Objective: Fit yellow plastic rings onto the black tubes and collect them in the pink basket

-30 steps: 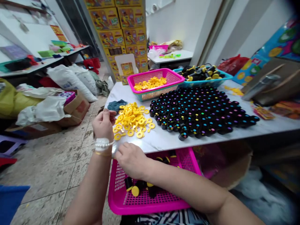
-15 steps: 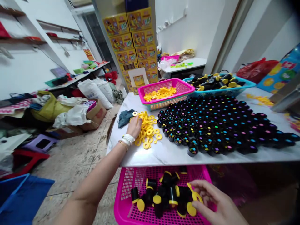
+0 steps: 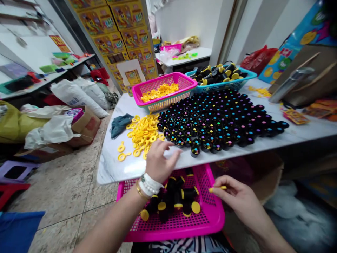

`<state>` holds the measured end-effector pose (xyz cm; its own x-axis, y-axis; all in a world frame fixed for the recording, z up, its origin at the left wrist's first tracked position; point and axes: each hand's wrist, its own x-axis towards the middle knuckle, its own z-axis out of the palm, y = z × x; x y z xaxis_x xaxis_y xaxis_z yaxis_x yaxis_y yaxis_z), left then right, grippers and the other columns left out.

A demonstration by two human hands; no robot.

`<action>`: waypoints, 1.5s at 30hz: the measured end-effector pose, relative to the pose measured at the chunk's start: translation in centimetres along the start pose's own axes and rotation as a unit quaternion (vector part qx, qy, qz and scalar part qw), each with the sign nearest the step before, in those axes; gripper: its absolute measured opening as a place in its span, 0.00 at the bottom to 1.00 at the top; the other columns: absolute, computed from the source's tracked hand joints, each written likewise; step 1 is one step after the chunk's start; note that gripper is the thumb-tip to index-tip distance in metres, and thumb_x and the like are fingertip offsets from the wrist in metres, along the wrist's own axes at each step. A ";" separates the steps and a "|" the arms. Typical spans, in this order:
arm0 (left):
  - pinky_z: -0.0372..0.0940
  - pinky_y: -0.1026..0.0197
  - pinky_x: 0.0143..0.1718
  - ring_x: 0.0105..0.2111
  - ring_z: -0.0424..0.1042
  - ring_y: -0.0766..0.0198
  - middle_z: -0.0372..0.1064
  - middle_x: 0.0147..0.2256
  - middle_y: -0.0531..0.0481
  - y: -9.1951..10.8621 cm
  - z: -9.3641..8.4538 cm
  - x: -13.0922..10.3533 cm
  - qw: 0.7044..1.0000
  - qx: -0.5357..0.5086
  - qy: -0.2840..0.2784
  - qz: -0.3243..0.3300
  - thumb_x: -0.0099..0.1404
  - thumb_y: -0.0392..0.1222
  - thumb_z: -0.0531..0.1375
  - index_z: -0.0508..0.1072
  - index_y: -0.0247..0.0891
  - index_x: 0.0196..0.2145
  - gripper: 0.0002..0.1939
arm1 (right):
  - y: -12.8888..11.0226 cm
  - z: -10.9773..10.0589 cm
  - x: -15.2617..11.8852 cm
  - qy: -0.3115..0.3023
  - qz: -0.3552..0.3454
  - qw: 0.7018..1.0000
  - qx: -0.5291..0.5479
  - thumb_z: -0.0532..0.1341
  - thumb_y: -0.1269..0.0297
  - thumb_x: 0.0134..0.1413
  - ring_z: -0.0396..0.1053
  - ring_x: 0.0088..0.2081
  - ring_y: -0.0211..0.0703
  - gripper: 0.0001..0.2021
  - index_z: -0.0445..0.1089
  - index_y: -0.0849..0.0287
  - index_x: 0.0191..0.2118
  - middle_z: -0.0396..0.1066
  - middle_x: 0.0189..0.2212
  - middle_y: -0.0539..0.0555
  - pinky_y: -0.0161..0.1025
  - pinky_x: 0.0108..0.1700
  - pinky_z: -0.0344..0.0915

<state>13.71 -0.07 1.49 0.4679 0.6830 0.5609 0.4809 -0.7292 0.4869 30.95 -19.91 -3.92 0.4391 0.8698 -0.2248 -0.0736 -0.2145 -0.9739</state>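
My left hand (image 3: pixel 161 160), with white bracelets at the wrist, is over the table's front edge with fingers apart and nothing visible between them. It is beside the pile of yellow ring pieces (image 3: pixel 146 128) and near the rows of black cups (image 3: pixel 210 119) with coloured bits inside. My right hand (image 3: pixel 233 191) pinches a small yellow piece (image 3: pixel 219 188) above the right rim of the lower pink basket (image 3: pixel 210 228). That basket holds black cylinders with yellow caps (image 3: pixel 177 200).
A pink basket of yellow rings (image 3: pixel 168 77) and a blue basket of black-and-yellow items (image 3: pixel 247 73) stand at the table's back. A dark cloth (image 3: pixel 119 125) lies left of the pile. A silver cylinder (image 3: pixel 292 84) leans at the right.
My left hand has left the yellow pile and moved right, towards the black cups. My right hand still holds a yellow piece, now turned edge-on. The camera view has shifted right.
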 end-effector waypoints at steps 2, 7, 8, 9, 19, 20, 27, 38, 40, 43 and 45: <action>0.65 0.59 0.35 0.31 0.68 0.62 0.67 0.28 0.51 2.3 1.7 -1.2 0.999 -0.018 -0.041 -0.017 0.59 0.50 0.64 0.74 0.37 0.36 0.14 | -0.5 0.3 0.9 0.045 0.026 0.997 0.061 0.72 0.59 0.41 0.68 0.30 0.39 0.11 0.76 0.61 0.29 0.72 0.27 0.52 0.32 0.32 0.67; 0.64 0.59 0.34 0.31 0.68 0.60 0.68 0.28 0.49 3.2 5.1 -1.6 0.996 0.005 -0.063 -0.059 0.55 0.57 0.66 0.74 0.36 0.37 0.22 | -0.9 1.0 2.7 0.143 0.039 0.968 0.204 0.76 0.58 0.34 0.63 0.23 0.31 0.16 0.79 0.59 0.32 0.75 0.27 0.51 0.25 0.22 0.61; 0.64 0.59 0.34 0.31 0.68 0.60 0.69 0.29 0.49 3.2 5.5 -1.5 0.996 0.007 -0.065 -0.060 0.54 0.58 0.66 0.75 0.36 0.37 0.23 | -0.9 1.1 3.0 0.146 0.043 0.965 0.213 0.76 0.59 0.33 0.64 0.23 0.30 0.16 0.80 0.59 0.32 0.75 0.27 0.51 0.25 0.22 0.61; 0.64 0.59 0.34 0.31 0.68 0.60 0.69 0.29 0.49 3.2 5.9 -1.4 0.996 0.008 -0.068 -0.059 0.54 0.58 0.66 0.75 0.36 0.38 0.23 | -0.9 1.2 3.1 0.145 0.048 0.964 0.217 0.76 0.59 0.32 0.64 0.23 0.31 0.16 0.80 0.59 0.32 0.76 0.27 0.52 0.25 0.22 0.62; 0.63 0.58 0.33 0.29 0.66 0.61 0.68 0.29 0.48 0.4 1.7 -3.9 0.995 0.049 -0.088 -0.027 0.60 0.51 0.64 0.74 0.34 0.39 0.17 | -4.1 4.9 4.1 0.077 0.064 0.969 0.228 0.75 0.61 0.34 0.68 0.23 0.34 0.16 0.81 0.61 0.33 0.77 0.28 0.55 0.30 0.24 0.66; 0.63 0.59 0.32 0.28 0.66 0.61 0.68 0.28 0.48 -0.1 1.0 -4.3 0.994 0.051 -0.090 -0.023 0.60 0.52 0.63 0.74 0.34 0.39 0.17 | -4.4 5.7 4.6 0.062 0.054 0.974 0.211 0.75 0.61 0.36 0.67 0.23 0.34 0.15 0.81 0.61 0.34 0.77 0.29 0.55 0.30 0.24 0.66; 0.60 0.61 0.30 0.28 0.66 0.62 0.68 0.26 0.49 -1.2 0.2 -5.0 0.995 0.028 -0.098 -0.007 0.63 0.53 0.60 0.75 0.37 0.38 0.16 | -5.1 9.8 6.7 0.005 -0.005 0.999 0.043 0.71 0.57 0.43 0.56 0.19 0.31 0.14 0.80 0.62 0.34 0.70 0.23 0.50 0.31 0.19 0.52; 0.59 0.62 0.28 0.25 0.67 0.64 0.69 0.23 0.52 -1.2 -0.7 -4.4 0.986 -0.037 -0.156 -0.037 0.62 0.49 0.61 0.77 0.39 0.38 0.12 | -5.8 10.6 6.5 0.020 0.004 0.999 -0.037 0.68 0.51 0.47 0.53 0.14 0.31 0.17 0.72 0.62 0.26 0.58 0.11 0.44 0.30 0.16 0.49; 0.59 0.64 0.26 0.23 0.67 0.67 0.70 0.23 0.53 -1.0 -1.3 -3.8 0.971 -0.101 -0.199 -0.088 0.61 0.46 0.62 0.77 0.39 0.38 0.10 | -5.9 10.7 6.3 0.027 -0.010 0.998 -0.051 0.67 0.51 0.48 0.54 0.15 0.32 0.16 0.74 0.61 0.28 0.59 0.12 0.44 0.30 0.16 0.50; 0.59 0.67 0.21 0.18 0.67 0.70 0.71 0.22 0.54 -0.7 -1.7 -2.9 0.908 -0.241 -0.268 -0.214 0.63 0.49 0.59 0.74 0.37 0.40 0.14 | -5.9 10.9 6.0 0.037 -0.032 0.997 -0.056 0.66 0.53 0.51 0.55 0.15 0.32 0.14 0.74 0.60 0.31 0.60 0.14 0.44 0.30 0.16 0.52; 0.58 0.69 0.17 0.15 0.65 0.71 0.69 0.20 0.55 -0.6 -1.5 -2.5 0.852 -0.329 -0.281 -0.296 0.64 0.51 0.57 0.71 0.35 0.38 0.15 | -5.7 11.0 6.0 0.033 -0.044 0.997 -0.055 0.65 0.54 0.52 0.55 0.15 0.32 0.12 0.72 0.59 0.30 0.60 0.14 0.43 0.30 0.16 0.52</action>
<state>11.10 -1.40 0.76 0.6582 0.7164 -0.2312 0.3220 0.0097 0.9467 24.14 -8.59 -0.08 0.4975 0.8574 -0.1319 0.0659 -0.1890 -0.9798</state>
